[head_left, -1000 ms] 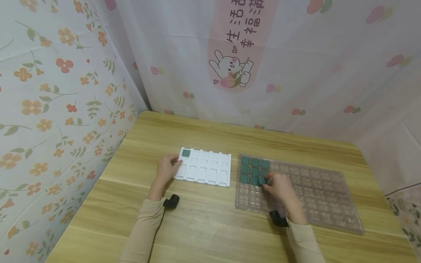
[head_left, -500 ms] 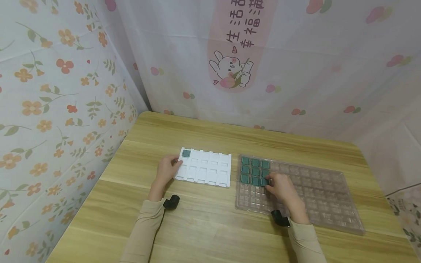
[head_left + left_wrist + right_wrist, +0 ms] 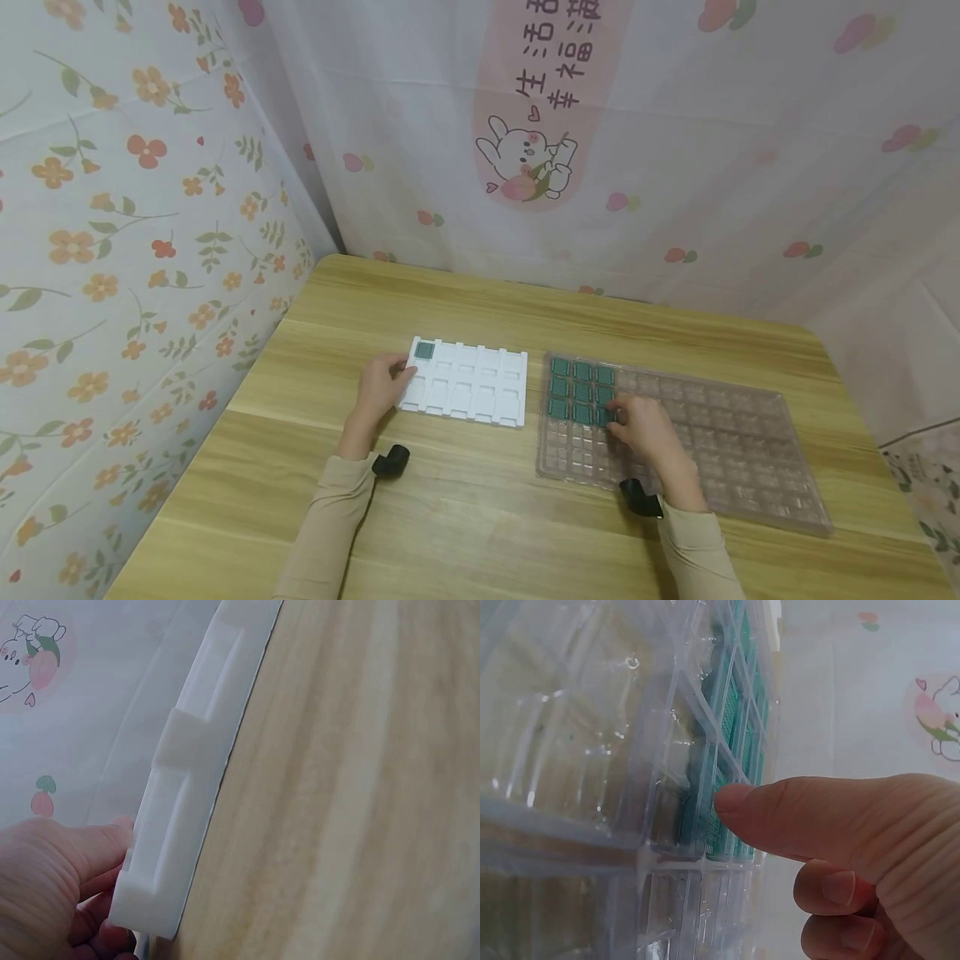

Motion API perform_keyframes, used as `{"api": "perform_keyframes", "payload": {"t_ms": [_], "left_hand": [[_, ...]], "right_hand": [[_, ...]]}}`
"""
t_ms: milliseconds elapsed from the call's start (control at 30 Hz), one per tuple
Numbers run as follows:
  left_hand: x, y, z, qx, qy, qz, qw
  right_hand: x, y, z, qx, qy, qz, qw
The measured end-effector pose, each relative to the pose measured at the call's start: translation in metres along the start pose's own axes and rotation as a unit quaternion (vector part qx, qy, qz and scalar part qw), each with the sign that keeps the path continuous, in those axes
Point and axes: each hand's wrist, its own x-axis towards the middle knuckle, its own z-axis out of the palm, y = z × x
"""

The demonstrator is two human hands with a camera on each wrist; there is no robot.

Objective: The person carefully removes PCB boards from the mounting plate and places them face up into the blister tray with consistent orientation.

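My left hand (image 3: 384, 385) pinches the left edge of a white tray (image 3: 463, 377) with shallow pockets. One green square chip (image 3: 424, 351) lies in its far-left pocket. To the right lies a clear plastic tray (image 3: 738, 454) with many square pockets; several green chips (image 3: 582, 390) fill its far-left corner. My right hand (image 3: 643, 432) has thumb and forefinger at the right edge of the chip (image 3: 602, 415) nearest to me in the third column. In the right wrist view the thumb (image 3: 757, 810) meets that chip, with the forefinger hidden and the other fingers curled.
Both trays lie on a wood-grain table (image 3: 465, 508), with a narrow gap between them. A printed curtain (image 3: 420, 150) hangs behind the table and a flowered one (image 3: 135, 275) on the left. A black camera mount sits on each wrist.
The chip under my right fingers has gone from tilted to flat in its pocket of the clear tray. The right hand has shifted slightly; the left hand and white tray stay still.
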Motion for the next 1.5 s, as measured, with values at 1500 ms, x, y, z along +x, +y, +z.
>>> {"api": "perform_keyframes", "payload": {"t_ms": [1500], "left_hand": [[0.0,0.001,-0.002,0.004,-0.001,0.0,1.0]], "right_hand": [[0.005,-0.034,-0.006,0.003,0.041,-0.03,0.999]]}}
